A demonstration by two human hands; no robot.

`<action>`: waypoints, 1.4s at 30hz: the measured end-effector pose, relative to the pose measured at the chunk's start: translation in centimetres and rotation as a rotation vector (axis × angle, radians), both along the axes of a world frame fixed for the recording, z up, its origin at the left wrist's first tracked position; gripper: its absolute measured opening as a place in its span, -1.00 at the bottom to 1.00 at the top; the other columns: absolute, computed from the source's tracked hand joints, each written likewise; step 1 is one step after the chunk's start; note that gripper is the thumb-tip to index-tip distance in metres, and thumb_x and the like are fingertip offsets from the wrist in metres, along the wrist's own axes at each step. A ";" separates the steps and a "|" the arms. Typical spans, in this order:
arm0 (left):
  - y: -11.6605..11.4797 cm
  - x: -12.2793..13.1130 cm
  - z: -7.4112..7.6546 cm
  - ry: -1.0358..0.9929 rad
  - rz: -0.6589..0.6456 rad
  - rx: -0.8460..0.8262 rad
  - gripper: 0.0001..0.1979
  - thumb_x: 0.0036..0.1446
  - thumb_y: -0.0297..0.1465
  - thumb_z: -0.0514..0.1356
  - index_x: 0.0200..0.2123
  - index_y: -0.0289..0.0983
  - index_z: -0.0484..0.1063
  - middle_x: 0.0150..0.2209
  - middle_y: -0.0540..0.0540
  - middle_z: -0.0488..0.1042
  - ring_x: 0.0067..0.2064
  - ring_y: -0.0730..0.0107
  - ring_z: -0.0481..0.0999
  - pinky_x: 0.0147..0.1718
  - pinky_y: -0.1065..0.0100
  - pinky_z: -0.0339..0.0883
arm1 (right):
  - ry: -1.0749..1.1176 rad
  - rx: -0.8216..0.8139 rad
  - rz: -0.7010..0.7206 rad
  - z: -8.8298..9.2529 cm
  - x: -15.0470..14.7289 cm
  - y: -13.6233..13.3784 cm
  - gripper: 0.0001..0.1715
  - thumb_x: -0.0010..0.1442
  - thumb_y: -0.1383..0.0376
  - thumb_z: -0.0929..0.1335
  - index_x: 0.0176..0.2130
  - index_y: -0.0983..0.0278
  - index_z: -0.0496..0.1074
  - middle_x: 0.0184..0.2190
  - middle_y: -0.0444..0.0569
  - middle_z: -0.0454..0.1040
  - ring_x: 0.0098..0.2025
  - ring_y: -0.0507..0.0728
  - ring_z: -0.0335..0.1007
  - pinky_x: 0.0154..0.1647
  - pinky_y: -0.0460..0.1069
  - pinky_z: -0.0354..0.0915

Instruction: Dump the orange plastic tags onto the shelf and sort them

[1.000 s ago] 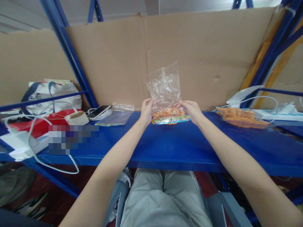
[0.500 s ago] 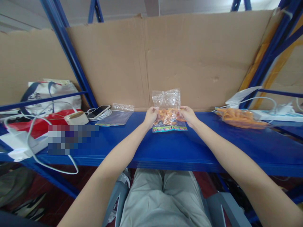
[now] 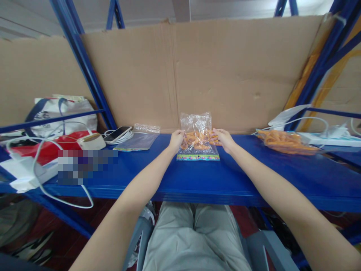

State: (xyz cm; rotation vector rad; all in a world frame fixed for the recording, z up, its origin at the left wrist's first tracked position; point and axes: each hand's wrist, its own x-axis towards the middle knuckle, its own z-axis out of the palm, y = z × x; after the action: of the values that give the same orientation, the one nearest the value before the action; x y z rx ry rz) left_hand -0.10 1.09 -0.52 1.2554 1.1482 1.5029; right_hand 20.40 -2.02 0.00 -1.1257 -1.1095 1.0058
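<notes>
Because the clear bag is soft, an even two-sided hold serves best

The left hand has its thumb and fingers drawn narrow on the bag's left edge, and the right hand does likewise on its right; how firmly either presses cannot be told. The bag's near end seems to rest on the blue shelf, while its far end rises before the cardboard.

To handle it well, both pinches should stay level and light, since a harder pull on one side would likely skew the film. The orange pieces look bunched across the bag's middle and right edge; spreading them evenly should help it lie flat.

Along the bag's near end runs a printed band, bright and patterned, with no legible words. Well left of the bag, the tote bag bears dark lettering too small to read. Nearer on that side, the phone shows no readable mark. Well right of it, a second bag of orange pieces has no writing I can make out.
</notes>
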 end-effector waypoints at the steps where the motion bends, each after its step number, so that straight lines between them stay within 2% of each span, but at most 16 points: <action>1: 0.0 0.1 -0.1 0.013 -0.023 -0.003 -0.73 0.13 -0.42 0.26 -0.56 -0.25 0.27 -0.66 0.11 0.33 -0.74 0.61 0.25 -0.71 0.57 0.07 | 0.007 -0.004 0.001 0.0 0.0 0.0 -0.78 0.29 0.24 0.39 -0.38 0.22 0.35 -0.48 -0.15 0.49 -0.55 -0.05 0.36 -0.50 -0.15 0.36; 6: -0.3 0.6 -0.3 0.066 -0.091 -0.009 -0.71 0.14 -0.38 0.25 -0.59 -0.25 0.28 -0.67 0.06 0.35 -0.73 0.60 0.24 -0.71 0.56 0.05 | 0.034 -0.012 -0.029 -0.2 0.3 0.4 -0.75 0.33 0.27 0.35 -0.41 0.23 0.34 -0.45 -0.13 0.51 -0.52 -0.04 0.40 -0.51 -0.15 0.34; 12: -0.2 0.5 0.0 0.045 -0.056 -0.026 -0.69 0.12 -0.33 0.29 -0.59 -0.25 0.28 -0.68 0.08 0.28 -0.71 0.55 0.27 -0.71 0.52 0.09 | 0.078 0.074 -0.153 0.0 0.8 1.0 -0.64 0.24 0.29 0.41 -0.53 0.23 0.26 -0.58 -0.19 0.42 -0.52 -0.02 0.39 -0.49 -0.14 0.34; 15: -0.2 0.5 0.1 0.052 -0.045 -0.044 -0.72 0.16 -0.36 0.24 -0.56 -0.25 0.28 -0.66 0.08 0.31 -0.70 0.55 0.27 -0.70 0.52 0.08 | 0.129 0.078 -0.184 0.4 0.7 0.6 -0.63 0.26 0.32 0.37 -0.55 0.23 0.24 -0.62 -0.21 0.36 -0.55 -0.03 0.37 -0.54 -0.15 0.31; 20: -0.3 0.8 -0.1 0.080 -0.050 -0.042 -0.74 0.26 -0.46 0.11 -0.51 -0.26 0.25 -0.63 0.07 0.35 -0.68 0.57 0.26 -0.66 0.54 0.09 | 0.117 0.105 -0.236 0.6 0.5 0.5 -0.60 0.28 0.39 0.32 -0.57 0.23 0.22 -0.70 -0.27 0.27 -0.66 -0.06 0.22 -0.64 -0.17 0.20; 24: -0.5 0.8 0.0 0.046 -0.066 -0.060 -0.75 0.33 -0.38 0.10 -0.44 -0.25 0.26 -0.62 0.08 0.36 -0.70 0.58 0.26 -0.66 0.55 0.09 | 0.037 0.153 -0.208 0.1 0.6 0.9 -0.62 0.25 0.40 0.32 -0.57 0.23 0.23 -0.73 -0.28 0.26 -0.71 -0.07 0.17 -0.68 -0.19 0.14; 27: -0.5 0.6 0.1 0.007 -0.019 -0.052 -0.75 0.34 -0.28 0.12 -0.40 -0.24 0.28 -0.65 0.12 0.32 -0.72 0.58 0.24 -0.69 0.55 0.07 | -0.021 0.162 -0.138 -0.2 0.3 0.9 -0.62 0.24 0.37 0.34 -0.58 0.24 0.23 -0.75 -0.27 0.26 -0.70 -0.07 0.17 -0.68 -0.20 0.14; 31: -0.2 0.3 0.3 0.016 0.088 0.023 -0.73 0.35 -0.35 0.08 -0.44 -0.24 0.28 -0.72 0.19 0.13 -0.74 0.58 0.13 -0.72 0.54 -0.03 | -0.047 0.154 -0.124 0.0 -0.3 0.4 -0.55 0.29 0.40 0.31 -0.61 0.24 0.21 -0.77 -0.27 0.23 -0.72 -0.08 0.13 -0.69 -0.20 0.12; 34: -0.1 0.2 0.5 0.019 0.111 0.066 -0.72 0.34 -0.38 0.10 -0.47 -0.24 0.28 -0.73 0.21 0.07 -0.75 0.60 0.07 -0.72 0.53 -0.07 | -0.039 0.168 -0.140 0.3 -0.6 0.0 -0.52 0.32 0.45 0.26 -0.61 0.24 0.20 -0.78 -0.28 0.19 -0.74 -0.08 0.08 -0.69 -0.20 0.08; 39: -0.6 0.4 0.6 0.000 0.064 0.063 -0.68 0.37 -0.29 0.10 -0.47 -0.23 0.28 -0.75 0.21 0.05 -0.76 0.59 0.06 -0.73 0.52 -0.09 | -0.063 0.222 -0.187 0.0 -0.3 0.4 -0.51 0.33 0.47 0.24 -0.62 0.24 0.20 -0.78 -0.28 0.17 -0.73 -0.08 0.05 -0.67 -0.19 0.07; 42: -1.1 0.5 0.7 -0.021 -0.080 0.006 -0.61 0.29 -0.12 0.20 -0.48 -0.25 0.31 -0.72 0.16 0.18 -0.73 0.58 0.19 -0.71 0.53 0.02 | -0.055 0.271 -0.258 -0.3 0.4 1.3 -0.52 0.34 0.42 0.26 -0.61 0.22 0.18 -0.76 -0.29 0.16 -0.72 -0.06 0.07 -0.65 -0.17 0.10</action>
State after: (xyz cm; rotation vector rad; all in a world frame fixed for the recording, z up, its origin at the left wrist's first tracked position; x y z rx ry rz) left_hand 0.41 0.03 0.19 1.2720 1.0689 1.4579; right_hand 20.81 -0.75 -0.33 -1.0482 -1.0761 0.6072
